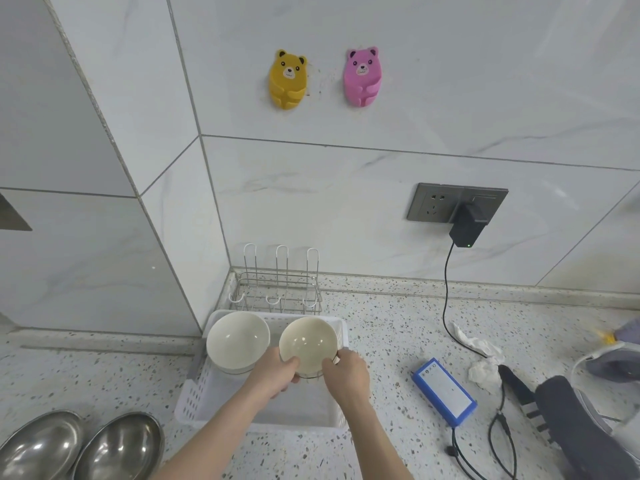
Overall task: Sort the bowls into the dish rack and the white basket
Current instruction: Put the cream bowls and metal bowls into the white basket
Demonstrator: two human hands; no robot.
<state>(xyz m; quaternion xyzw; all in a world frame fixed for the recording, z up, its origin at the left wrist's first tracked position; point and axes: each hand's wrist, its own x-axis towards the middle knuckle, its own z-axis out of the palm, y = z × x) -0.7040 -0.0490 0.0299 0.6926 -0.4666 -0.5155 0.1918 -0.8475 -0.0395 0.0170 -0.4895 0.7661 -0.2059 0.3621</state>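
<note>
Both hands hold one cream bowl [307, 344] over the white basket [194, 403], which sits on the speckled counter [388, 344] near the picture's six o'clock. The left hand [277, 374] grips the bowl's rim at about its seven o'clock, with the thumb on the inside edge and the fingers curled under. The right hand [348, 375] clasps the rim at about five o'clock, fingers wrapped round the outside. The bowl is tilted, its open side facing up and toward the camera.

A second cream bowl [238, 339] lies in the basket at nine o'clock from the held one, just beside it, also tipped with its opening toward the camera. It seems to rest on another bowl beneath, though that is hard to tell.

The wire dish rack [277, 289] stands at twelve o'clock from the basket, touching or just behind its far wall, in the corner of the tiled wall. No bowl shows in it.

Two steel bowls [83, 448] sit side by side on the counter at eight o'clock, well apart from the basket. At three o'clock from the basket lies a blue box [445, 393] with cables, and a black plug [467, 226] hangs from the wall socket at one o'clock.
</note>
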